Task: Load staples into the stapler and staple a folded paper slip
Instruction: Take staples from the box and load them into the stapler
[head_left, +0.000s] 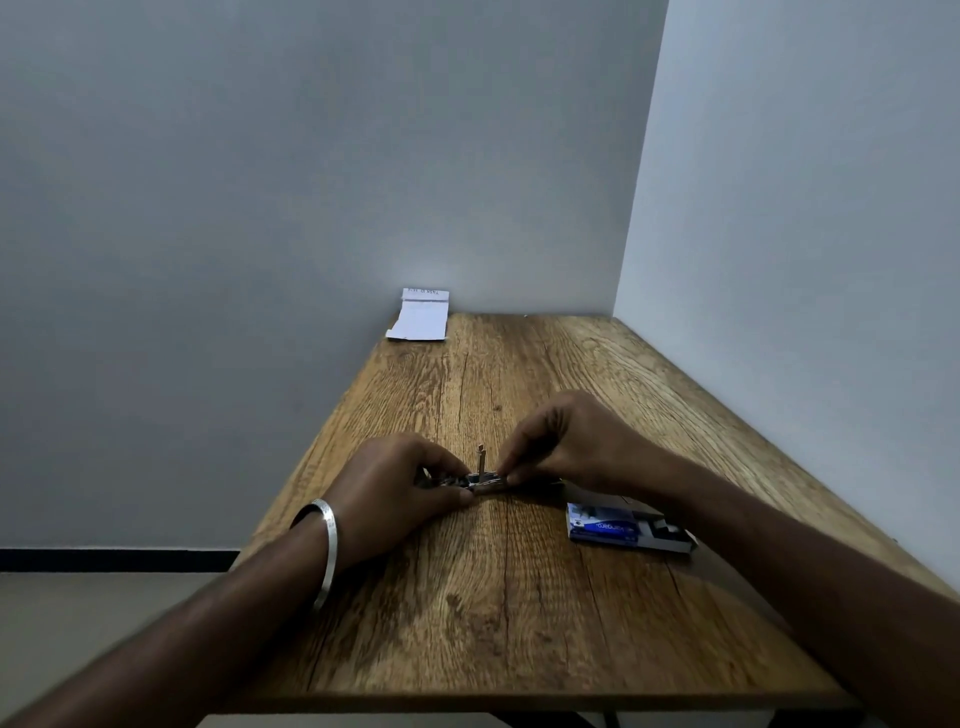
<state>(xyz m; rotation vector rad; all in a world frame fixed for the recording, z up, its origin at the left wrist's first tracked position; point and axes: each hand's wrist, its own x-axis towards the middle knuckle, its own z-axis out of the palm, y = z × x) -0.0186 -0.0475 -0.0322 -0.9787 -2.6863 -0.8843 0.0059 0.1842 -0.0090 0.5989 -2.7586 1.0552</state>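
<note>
Dark metal and a glint of steel are about all that shows of the small stapler (470, 482), which lies on the wooden bench (519, 597) between the two hands, with a thin metal piece standing up from its middle, likely the pusher rod or the raised top; it is too small to tell which. The left hand (400, 486), a silver bangle (324, 551) on its wrist, curls its fingers round the stapler's near end and steadies it against the bench. The right hand (566, 441) pinches at the other end with fingertips and thumb; whether a strip of staples sits between them I cannot tell. To my eye the stapler is light, stiff and a little slick, so it wants holding by the body at the sides, clear of the channel, while the staple strip, brittle and apt to snap, is best taken by its long edges. Just right of the hands lies a blue staple box (605, 530), its tray slid partly out. Well apart, at the far corner of the bench against the grey wall, rests the white paper slip (420, 319), partly bent up against the wall.
</note>
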